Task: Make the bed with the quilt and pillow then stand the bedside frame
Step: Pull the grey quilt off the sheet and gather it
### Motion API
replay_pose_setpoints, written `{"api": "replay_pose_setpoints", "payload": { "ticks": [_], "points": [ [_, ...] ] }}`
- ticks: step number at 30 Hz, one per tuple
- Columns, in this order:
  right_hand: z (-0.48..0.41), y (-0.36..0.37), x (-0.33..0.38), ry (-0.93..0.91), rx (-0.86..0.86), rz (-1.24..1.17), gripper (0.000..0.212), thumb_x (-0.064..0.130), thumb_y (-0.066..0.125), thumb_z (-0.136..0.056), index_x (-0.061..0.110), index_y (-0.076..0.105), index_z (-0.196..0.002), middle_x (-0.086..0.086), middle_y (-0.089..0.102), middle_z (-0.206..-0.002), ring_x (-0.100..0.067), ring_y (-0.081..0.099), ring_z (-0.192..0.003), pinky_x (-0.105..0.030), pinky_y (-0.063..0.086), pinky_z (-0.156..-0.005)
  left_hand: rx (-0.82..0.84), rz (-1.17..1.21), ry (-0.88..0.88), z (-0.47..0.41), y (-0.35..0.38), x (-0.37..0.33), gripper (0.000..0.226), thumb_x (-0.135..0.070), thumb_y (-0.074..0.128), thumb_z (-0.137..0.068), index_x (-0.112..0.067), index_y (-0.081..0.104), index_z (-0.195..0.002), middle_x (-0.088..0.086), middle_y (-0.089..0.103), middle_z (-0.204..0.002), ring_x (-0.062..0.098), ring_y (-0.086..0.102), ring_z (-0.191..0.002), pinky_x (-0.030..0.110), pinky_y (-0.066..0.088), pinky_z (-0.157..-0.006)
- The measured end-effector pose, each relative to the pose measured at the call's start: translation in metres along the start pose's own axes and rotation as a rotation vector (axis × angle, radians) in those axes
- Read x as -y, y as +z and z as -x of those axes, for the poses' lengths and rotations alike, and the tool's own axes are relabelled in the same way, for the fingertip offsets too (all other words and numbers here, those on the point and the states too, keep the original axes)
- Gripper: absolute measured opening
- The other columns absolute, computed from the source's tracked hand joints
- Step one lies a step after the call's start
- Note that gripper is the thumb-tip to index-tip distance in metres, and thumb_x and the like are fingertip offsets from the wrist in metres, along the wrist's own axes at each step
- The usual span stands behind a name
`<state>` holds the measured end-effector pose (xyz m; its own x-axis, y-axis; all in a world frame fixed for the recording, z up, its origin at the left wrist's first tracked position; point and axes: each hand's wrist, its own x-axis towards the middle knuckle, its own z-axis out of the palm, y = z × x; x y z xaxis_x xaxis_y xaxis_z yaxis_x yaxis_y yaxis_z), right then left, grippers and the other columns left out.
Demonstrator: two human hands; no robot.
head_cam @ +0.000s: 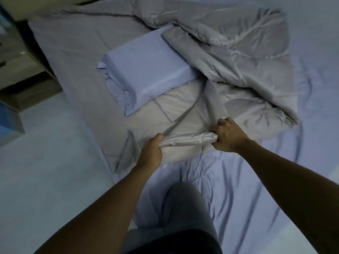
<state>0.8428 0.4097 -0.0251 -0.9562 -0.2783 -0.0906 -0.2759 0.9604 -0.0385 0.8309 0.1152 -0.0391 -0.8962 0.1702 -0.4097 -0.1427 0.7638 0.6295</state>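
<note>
A person kneeling on the bed (247, 189) takes hold of the quilt (238, 74) by its near edge, the left hand (151, 153) and right hand (227, 136) each closed in a firm grip on a bunched roll of grey fabric stretched between them. Holding the edge at two points apart lets it be drawn out flat, judging by the taut span of cloth. The rest of the quilt lies crumpled in a heap just beyond and to the right of the pillow (146, 70), one fold overlapping the pillow's far corner. The pillow rests askew mid-mattress, its near end lying on the quilt's spread part, so it likely has to be shifted before the quilt spreads fully. A knee (183, 208) presses the sheet nearer than the pillow, steadying the reach. No bedside frame is visible; bed-making looks barely begun
</note>
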Motion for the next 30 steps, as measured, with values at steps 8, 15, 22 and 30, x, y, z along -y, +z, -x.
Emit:
{"api": "replay_pose_setpoints", "payload": {
  "ticks": [8,15,22,30],
  "points": [
    [0.2,-0.028,0.07,0.343,0.348,-0.161,0.019,0.038,0.067,-0.071,0.023,0.07,-0.083,-0.003,0.075,-0.082,-0.032,0.071,-0.078,-0.028,0.042,-0.064,0.214,-0.152,0.261,0.12,0.048,0.008,0.041,-0.002,0.044,-0.093,-0.022,0.049,-0.128,0.014,0.061,-0.122,0.033,0.061,-0.107,0.043,0.052,-0.09],
    [0.25,-0.027,0.096,0.412,0.459,-0.208,0.034,0.051,0.068,-0.076,0.02,0.072,-0.089,-0.004,0.077,-0.096,-0.029,0.071,-0.096,-0.031,0.051,-0.074,0.288,-0.142,0.316,0.167,0.071,0.024,0.033,-0.011,0.053,-0.094,-0.015,0.053,-0.127,0.009,0.058,-0.127,0.029,0.056,-0.116,0.042,0.049,-0.095],
    [0.332,0.001,0.135,0.488,0.613,-0.421,0.057,0.068,0.06,-0.068,0.018,0.073,-0.091,-0.005,0.076,-0.096,-0.023,0.073,-0.093,-0.034,0.058,-0.077,0.362,-0.117,0.274,0.25,0.108,0.048,0.023,-0.015,0.059,-0.094,-0.012,0.057,-0.117,0.01,0.063,-0.117,0.026,0.059,-0.107,0.037,0.05,-0.089],
    [0.49,0.022,0.149,0.515,0.682,-0.543,0.046,0.069,0.057,-0.076,0.024,0.066,-0.08,-0.003,0.075,-0.1,-0.02,0.07,-0.098,-0.026,0.047,-0.075,0.365,-0.234,0.291,0.376,0.189,0.057,0.013,-0.022,0.051,-0.087,-0.013,0.057,-0.095,0.005,0.066,-0.094,0.024,0.063,-0.087,0.036,0.054,-0.079]
  ]
}}
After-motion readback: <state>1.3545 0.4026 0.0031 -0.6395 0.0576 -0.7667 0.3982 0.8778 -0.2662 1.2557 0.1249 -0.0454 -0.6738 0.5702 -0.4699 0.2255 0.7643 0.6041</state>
